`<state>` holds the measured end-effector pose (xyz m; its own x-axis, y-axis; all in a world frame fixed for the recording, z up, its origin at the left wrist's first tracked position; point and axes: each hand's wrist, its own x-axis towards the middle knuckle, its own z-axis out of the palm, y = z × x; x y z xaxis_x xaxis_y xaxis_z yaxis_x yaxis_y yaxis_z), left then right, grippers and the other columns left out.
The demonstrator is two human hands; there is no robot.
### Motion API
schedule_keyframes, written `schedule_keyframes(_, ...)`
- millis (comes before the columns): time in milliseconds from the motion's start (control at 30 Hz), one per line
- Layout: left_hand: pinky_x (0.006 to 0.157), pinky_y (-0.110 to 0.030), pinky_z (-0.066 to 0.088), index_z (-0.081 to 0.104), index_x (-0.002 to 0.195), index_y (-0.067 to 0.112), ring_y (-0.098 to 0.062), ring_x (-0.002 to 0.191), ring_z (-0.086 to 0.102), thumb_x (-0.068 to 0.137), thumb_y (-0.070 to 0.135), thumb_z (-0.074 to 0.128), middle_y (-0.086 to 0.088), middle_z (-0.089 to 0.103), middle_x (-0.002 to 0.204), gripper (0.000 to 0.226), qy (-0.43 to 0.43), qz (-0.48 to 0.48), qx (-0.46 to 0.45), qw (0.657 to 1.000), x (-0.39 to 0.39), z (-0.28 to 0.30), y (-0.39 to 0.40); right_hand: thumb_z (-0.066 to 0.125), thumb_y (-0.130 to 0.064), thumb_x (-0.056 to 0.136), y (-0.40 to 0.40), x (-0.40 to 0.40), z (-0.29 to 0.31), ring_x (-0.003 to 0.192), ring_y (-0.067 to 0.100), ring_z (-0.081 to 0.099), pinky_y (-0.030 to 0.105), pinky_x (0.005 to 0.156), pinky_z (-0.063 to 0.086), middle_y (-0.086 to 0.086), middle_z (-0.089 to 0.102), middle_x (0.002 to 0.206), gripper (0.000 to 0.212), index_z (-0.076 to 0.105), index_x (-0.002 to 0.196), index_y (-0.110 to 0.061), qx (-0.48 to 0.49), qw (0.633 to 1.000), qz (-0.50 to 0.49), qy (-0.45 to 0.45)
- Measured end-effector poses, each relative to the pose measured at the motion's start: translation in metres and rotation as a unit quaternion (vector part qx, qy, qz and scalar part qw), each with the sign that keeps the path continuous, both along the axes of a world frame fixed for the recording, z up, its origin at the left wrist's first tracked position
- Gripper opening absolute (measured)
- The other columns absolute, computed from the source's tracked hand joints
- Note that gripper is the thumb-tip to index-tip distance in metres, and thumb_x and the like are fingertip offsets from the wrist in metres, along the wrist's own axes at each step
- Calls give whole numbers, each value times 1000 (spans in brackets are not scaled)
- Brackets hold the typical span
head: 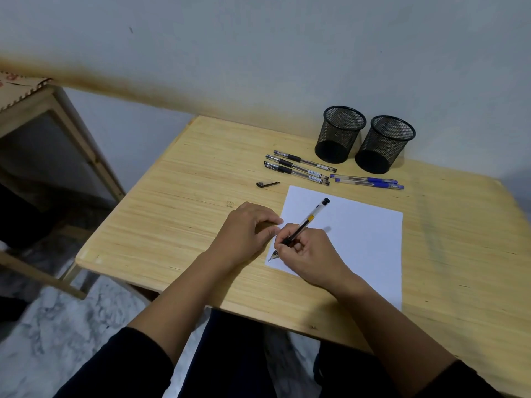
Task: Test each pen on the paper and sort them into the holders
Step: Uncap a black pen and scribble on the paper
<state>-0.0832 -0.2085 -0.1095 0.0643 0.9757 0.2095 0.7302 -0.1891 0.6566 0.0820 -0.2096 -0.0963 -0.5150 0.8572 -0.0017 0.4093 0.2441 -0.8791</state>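
Observation:
My right hand (310, 254) grips a black pen (309, 219), its tip touching the near left corner of the white paper (362, 234), where a small ink mark shows. My left hand (247, 228) rests loosely curled on the table at the paper's left edge, holding nothing. A loose black pen cap (267, 184) lies beyond my left hand. Three black capped pens (298, 169) lie side by side behind the paper, with two blue pens (367, 181) to their right. Two black mesh holders (339, 135) (383, 145) stand at the back, both looking empty.
The wooden table (178, 219) stands against a pale wall. A wooden stand (54, 133) with cardboard on top is at the left. My dark-clothed legs and a marbled floor show below the table's near edge.

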Motion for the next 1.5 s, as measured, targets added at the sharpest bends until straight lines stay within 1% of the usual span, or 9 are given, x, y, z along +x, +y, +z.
schedule_keyframes(367, 88, -19, 35, 70, 103, 23, -11, 107, 52, 83, 26, 65, 7, 69, 107, 21, 10, -3, 5, 1000, 0, -1, 0, 58, -10, 86, 0, 0, -1, 45, 7, 38, 14, 47, 32, 8, 54, 58, 11, 64, 79, -16, 5, 1000, -11, 8)
schedule_keyframes(500, 88, -21, 36, 70, 103, 23, -12, 107, 52, 83, 26, 65, 7, 69, 107, 21, 6, -3, 5, 1000, 0, -1, 0, 58, -10, 86, 1, -1, -1, 46, 7, 40, 12, 47, 32, 1, 55, 57, 10, 65, 81, -13, 6, 1000, -19, 8)
schedule_keyframes(800, 89, -23, 39, 71, 103, 23, -12, 107, 53, 83, 26, 65, 5, 69, 107, 21, 1, -2, 4, 1000, 0, 0, 0, 57, -12, 85, 2, -1, -3, 52, 15, 44, 21, 51, 36, 21, 62, 70, 10, 66, 81, -14, 13, 999, -30, 6)
schedule_keyframes(1000, 88, -21, 37, 71, 102, 23, -11, 106, 53, 83, 27, 65, 6, 69, 107, 21, 1, 0, 6, 1000, 1, 0, 0, 57, -12, 85, 2, -1, -4, 52, 16, 46, 22, 52, 37, 20, 63, 71, 10, 66, 81, -14, 19, 999, -34, 5)
schedule_keyframes(1133, 89, -22, 38, 71, 101, 23, -11, 106, 53, 83, 27, 65, 7, 69, 106, 20, -4, 0, 9, 1000, 0, -1, 0, 58, -12, 85, 2, -2, -4, 57, 30, 50, 24, 54, 40, 17, 65, 74, 10, 66, 80, -15, 21, 999, -34, 11)
schedule_keyframes(1233, 88, -21, 37, 71, 102, 23, -10, 106, 52, 83, 27, 65, 7, 69, 106, 20, -1, -2, 8, 1000, 1, -1, 0, 57, -11, 85, 2, -2, -4, 52, 20, 44, 23, 52, 37, 20, 63, 72, 10, 65, 80, -13, 22, 999, -34, 13)
schedule_keyframes(1333, 88, -21, 37, 71, 101, 24, -11, 106, 53, 83, 27, 65, 8, 69, 106, 19, -1, -1, 10, 1000, 0, -1, 0, 57, -11, 86, 2, -2, -4, 52, 23, 44, 24, 52, 37, 20, 63, 71, 9, 65, 80, -12, 23, 999, -33, 13)
schedule_keyframes(1433, 87, -20, 36, 71, 101, 25, -10, 105, 52, 83, 28, 65, 9, 69, 105, 19, -1, 0, 8, 1000, 0, -2, 1, 57, -12, 86, 1, -2, -4, 53, 16, 45, 24, 52, 37, 21, 62, 70, 9, 65, 81, -12, 25, 999, -37, 11)
schedule_keyframes(1500, 86, -19, 35, 70, 101, 25, -9, 105, 52, 83, 29, 65, 9, 69, 106, 19, 1, 0, 7, 1000, 0, -3, 1, 57, -12, 87, 1, -2, -2, 51, 8, 49, 18, 51, 38, 14, 63, 67, 8, 65, 83, -12, 20, 998, -54, 22)
